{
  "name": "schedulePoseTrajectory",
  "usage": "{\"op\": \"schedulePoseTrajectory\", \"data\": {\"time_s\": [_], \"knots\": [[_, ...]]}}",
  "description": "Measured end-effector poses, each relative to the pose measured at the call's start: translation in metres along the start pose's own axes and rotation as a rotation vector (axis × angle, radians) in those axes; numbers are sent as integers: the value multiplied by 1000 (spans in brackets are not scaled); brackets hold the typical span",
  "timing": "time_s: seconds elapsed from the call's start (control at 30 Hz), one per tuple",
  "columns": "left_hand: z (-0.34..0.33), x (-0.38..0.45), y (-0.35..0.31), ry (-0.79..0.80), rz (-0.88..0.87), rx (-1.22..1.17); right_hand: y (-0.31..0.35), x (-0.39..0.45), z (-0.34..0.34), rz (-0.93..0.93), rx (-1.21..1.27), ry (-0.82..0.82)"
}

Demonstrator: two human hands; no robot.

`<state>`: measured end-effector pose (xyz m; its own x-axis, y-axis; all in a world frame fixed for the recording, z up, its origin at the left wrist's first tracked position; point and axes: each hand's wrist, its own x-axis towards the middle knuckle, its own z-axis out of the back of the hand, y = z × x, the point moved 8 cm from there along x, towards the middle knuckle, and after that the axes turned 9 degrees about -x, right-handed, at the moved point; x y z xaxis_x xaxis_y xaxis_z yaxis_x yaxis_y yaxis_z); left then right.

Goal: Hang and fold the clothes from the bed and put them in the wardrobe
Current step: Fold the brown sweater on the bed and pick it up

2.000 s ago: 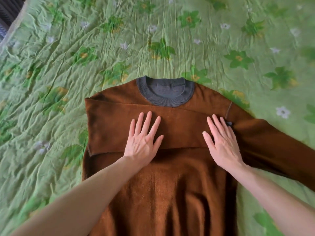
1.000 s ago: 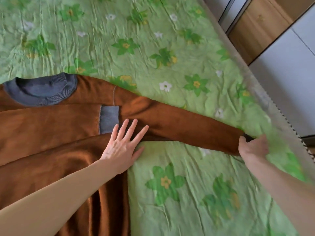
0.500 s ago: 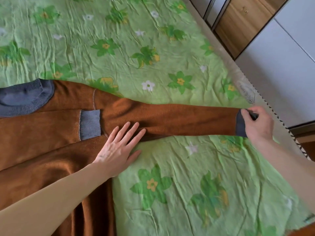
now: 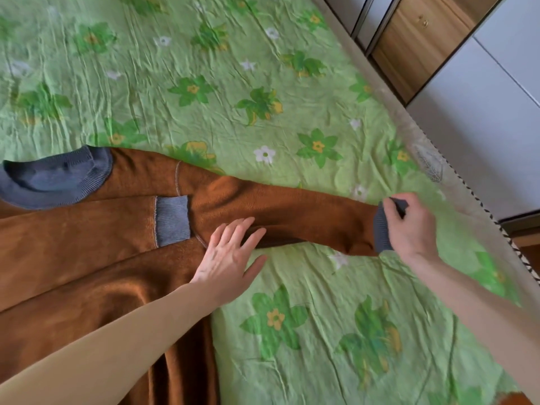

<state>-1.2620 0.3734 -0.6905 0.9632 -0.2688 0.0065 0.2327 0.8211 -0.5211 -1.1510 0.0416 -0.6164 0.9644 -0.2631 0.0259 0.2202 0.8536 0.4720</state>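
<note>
A: What has changed since half a second ago?
B: The right hand [image 4: 409, 226] has drawn the cuff [image 4: 381, 229] inward, and the sleeve [image 4: 286, 211] has slackened.
A: Its grip?
B: Pinched closed on that cuff, right of centre.
A: The left hand [image 4: 228, 258]?
B: Flat, fingers spread, pressing the sweater [image 4: 87, 273] at the armpit, mid-frame.
A: Farther off?
B: The collar [image 4: 52, 182] at left edge; the bed [image 4: 233, 83] beyond; the wardrobe [image 4: 423, 39] upper right.

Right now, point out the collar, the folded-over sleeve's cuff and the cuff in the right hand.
collar [image 4: 55, 178]: head view, ribbed grey band.
folded sleeve's cuff [image 4: 172, 220]: head view, cuff middle.
held cuff [image 4: 381, 232]: head view, ribbing left of the hand.
</note>
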Motion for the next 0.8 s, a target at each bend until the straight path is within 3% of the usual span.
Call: {"op": "schedulePoseTrajectory", "data": {"time_s": [0.07,0.17,0.23,0.4,0.57,0.67,0.8], "knots": [[20,3,-11,-121,90,-354,57,-21,-15,120,86,48],[38,7,-17,-211,427,-1070,132,-65,-49,218,254,162],[49,6,-15,-242,546,-1309,173,-94,-72,206,356,216],[105,-36,45,-429,611,-1221,248,-148,-121,-121,758,574],[164,-93,125,-546,680,-1139,267,-146,-129,289,446,251],[204,-131,175,-690,742,-1083,279,-145,-163,553,76,284],[245,-187,234,-825,802,-1060,293,-154,-191,563,-147,307]]}}
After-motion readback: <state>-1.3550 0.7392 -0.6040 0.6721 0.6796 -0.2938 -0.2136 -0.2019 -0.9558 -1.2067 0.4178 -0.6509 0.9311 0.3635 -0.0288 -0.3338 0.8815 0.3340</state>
